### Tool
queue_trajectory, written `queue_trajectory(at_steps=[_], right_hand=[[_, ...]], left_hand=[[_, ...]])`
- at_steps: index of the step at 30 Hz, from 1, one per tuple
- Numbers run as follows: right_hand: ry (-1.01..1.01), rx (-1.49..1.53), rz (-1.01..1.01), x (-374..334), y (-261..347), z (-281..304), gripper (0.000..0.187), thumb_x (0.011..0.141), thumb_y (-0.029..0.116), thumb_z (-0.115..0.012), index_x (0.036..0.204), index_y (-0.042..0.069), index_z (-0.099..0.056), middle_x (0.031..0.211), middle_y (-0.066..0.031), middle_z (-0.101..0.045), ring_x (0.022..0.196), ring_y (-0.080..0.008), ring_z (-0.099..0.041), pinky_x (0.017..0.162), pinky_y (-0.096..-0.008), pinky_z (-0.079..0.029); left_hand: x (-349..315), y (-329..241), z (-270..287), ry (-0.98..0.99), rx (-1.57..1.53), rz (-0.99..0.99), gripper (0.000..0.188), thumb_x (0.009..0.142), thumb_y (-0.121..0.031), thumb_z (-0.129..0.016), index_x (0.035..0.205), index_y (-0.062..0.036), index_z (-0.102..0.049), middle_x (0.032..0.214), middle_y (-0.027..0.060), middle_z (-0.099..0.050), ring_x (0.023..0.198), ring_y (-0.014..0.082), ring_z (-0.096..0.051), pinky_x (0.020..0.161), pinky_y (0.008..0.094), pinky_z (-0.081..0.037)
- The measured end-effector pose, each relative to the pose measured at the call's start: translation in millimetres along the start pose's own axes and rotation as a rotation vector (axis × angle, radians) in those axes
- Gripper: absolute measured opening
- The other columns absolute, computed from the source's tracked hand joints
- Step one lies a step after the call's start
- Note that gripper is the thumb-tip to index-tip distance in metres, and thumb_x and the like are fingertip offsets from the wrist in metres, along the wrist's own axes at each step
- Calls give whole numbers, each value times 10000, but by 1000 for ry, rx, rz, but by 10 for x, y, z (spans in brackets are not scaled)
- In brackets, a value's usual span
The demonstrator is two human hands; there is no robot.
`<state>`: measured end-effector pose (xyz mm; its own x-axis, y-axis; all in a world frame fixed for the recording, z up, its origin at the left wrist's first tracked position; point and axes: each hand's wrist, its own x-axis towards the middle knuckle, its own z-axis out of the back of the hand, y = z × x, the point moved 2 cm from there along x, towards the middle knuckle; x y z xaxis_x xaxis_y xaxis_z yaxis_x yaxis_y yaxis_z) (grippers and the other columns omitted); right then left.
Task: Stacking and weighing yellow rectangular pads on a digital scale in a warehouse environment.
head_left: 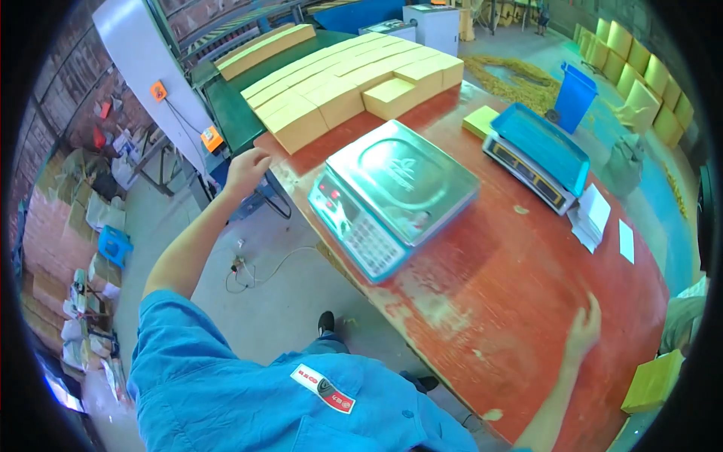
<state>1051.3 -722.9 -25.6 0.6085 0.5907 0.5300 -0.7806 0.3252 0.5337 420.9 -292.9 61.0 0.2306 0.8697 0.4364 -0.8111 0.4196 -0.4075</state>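
Fingers (260, 160) of the left hand (245, 170) are seen loosely curled and empty, reached out to the far left corner of the red table (512, 301), where the nearest yellow box (297, 124) lies just beside them; whether the box is actually touched cannot be told. That box belongs to a wide block of yellow boxes (354, 75) packed side by side across the table's far end, with one box (390, 98) set a little apart at the front of the block.

The right hand (581, 328) is laid flat on the table near its right side, fingers spread and nothing held (the palm is pressed to the bare red surface). Between the two hands, a scale (392, 196) with a shiny steel pan is placed at the table's near-left edge, its keypad turned toward the person. A second scale (538, 154), with a blue pan, is set well apart to the right, and a small green pad (480, 120) is seen just beside it. White paper slips (591, 215) are found next to the blue scale. A blue bin (575, 96) stands on the floor beyond the table. Another yellow box (654, 380) is visible at the lower right rim.
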Motion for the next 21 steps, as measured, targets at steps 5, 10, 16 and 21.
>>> queue_trajectory(at_steps=[5,10,16,21], right_hand=[[338,538,444,-533,3112,-1380,311,766,-72,-598,1048,44,-658,971,-114,-679,883,-270,-659,771,-358,-534],[828,761,202,-1769,4259,-2577,178,838,53,-641,1010,42,-684,925,-128,-690,840,-268,-672,721,-343,-539],[1046,817,-175,-2086,4650,-3312,216,908,169,-597,1069,41,-665,993,-134,-694,886,-267,-679,793,-339,-523],[1143,681,-175,-2110,4574,-3914,293,897,246,-599,1112,54,-649,995,-124,-691,898,-246,-666,798,-351,-508]], left_hand=[[93,1450,2,42,-42,-69,214,830,-200,-644,938,-19,-675,891,136,-662,827,288,-650,738,364,-511],[623,1714,-276,115,-227,-76,194,836,-173,-651,948,-18,-677,939,146,-669,872,249,-664,710,331,-526],[1618,842,-964,364,-380,-252,299,870,-245,-643,1058,-13,-658,1051,180,-655,963,278,-645,807,363,-510],[2471,228,-1905,326,-244,-553,526,897,-392,-601,1267,-21,-553,1280,225,-553,1208,337,-517,1015,411,-415]])
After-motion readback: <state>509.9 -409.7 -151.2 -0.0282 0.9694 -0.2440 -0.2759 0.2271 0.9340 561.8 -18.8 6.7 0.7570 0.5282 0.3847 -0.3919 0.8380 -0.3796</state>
